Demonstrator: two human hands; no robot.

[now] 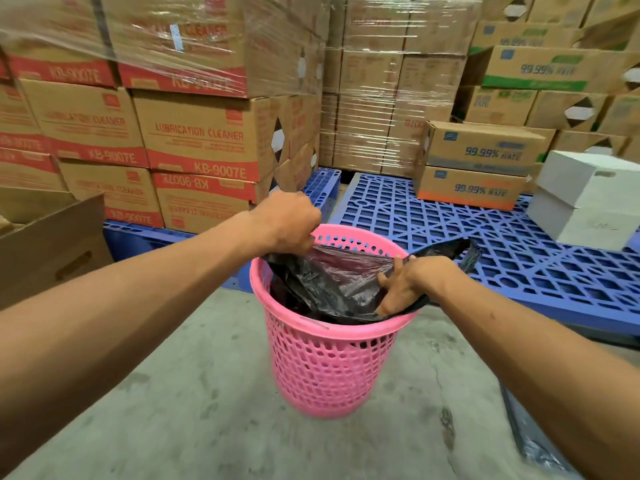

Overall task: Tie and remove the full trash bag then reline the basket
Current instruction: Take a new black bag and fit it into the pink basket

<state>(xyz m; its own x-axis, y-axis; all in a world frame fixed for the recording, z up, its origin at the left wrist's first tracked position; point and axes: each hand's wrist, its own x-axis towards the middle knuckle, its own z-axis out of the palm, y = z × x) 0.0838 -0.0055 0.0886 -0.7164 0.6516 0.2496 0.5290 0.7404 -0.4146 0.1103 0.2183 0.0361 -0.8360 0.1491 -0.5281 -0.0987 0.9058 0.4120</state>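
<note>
A pink perforated plastic basket (325,368) stands on the concrete floor in front of me. A black trash bag (332,282) lies slack in its mouth, with one flap hanging out over the right rim. My left hand (287,223) is closed on the bag's edge at the basket's far-left rim. My right hand (412,282) grips the bag's edge at the right rim, fingers curled over the plastic. The inside of the basket below the bag is hidden.
Blue plastic pallets (450,230) lie just behind the basket. Shrink-wrapped stacks of cardboard boxes (194,133) rise at the left and back. A white box (588,199) sits on the pallet at right. An open brown carton (48,244) stands at left. Something dark lies on the floor at bottom right (533,441).
</note>
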